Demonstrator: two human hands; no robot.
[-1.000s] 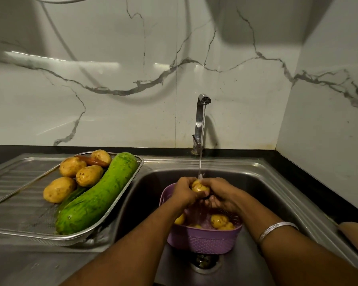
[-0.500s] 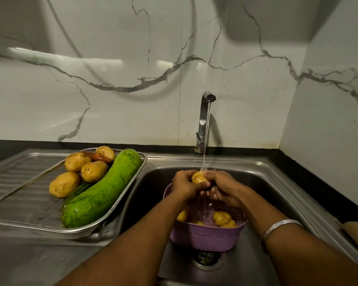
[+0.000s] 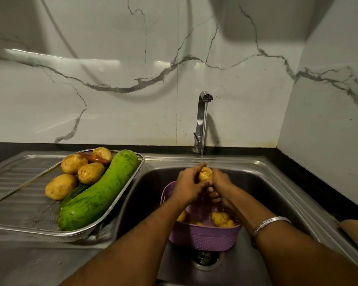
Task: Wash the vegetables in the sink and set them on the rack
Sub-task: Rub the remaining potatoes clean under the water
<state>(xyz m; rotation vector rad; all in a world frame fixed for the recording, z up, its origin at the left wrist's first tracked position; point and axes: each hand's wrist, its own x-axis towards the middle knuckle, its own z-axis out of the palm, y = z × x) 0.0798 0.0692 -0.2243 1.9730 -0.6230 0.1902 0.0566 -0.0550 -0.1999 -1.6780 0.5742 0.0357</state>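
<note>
Both hands meet over the stainless steel sink [image 3: 277, 182], directly under the thin stream of water [image 3: 204, 131] running from the chrome tap [image 3: 201, 120]. The left hand [image 3: 189, 185] curls its fingers round the left side of a small yellow potato [image 3: 205, 174], and the right hand [image 3: 220, 182] grips the same potato from the right, so the potato is held between them with its top exposed to the water. A silver bangle [image 3: 270, 222] sits on the right wrist. Below the hands a purple plastic basket [image 3: 205, 237] stands in the sink bowl above the drain [image 3: 205, 260]; inside it lie more small potatoes [image 3: 220, 218], wet and partly hidden behind the forearms. To the left, on the ribbed draining surface [image 3: 12, 178], a wire-mesh metal rack [image 3: 29, 226] holds the washed vegetables: a large green gourd [image 3: 99, 193] lying diagonally along the rack's right edge, four potatoes [image 3: 60, 186] clustered at its left, a reddish-brown vegetable [image 3: 93, 158] tucked among the upper potatoes that I cannot identify, and a darker green vegetable [image 3: 74, 194] mostly hidden under the gourd. White marble-patterned wall [image 3: 132, 79] panels rise behind the sink and on the right.
</note>
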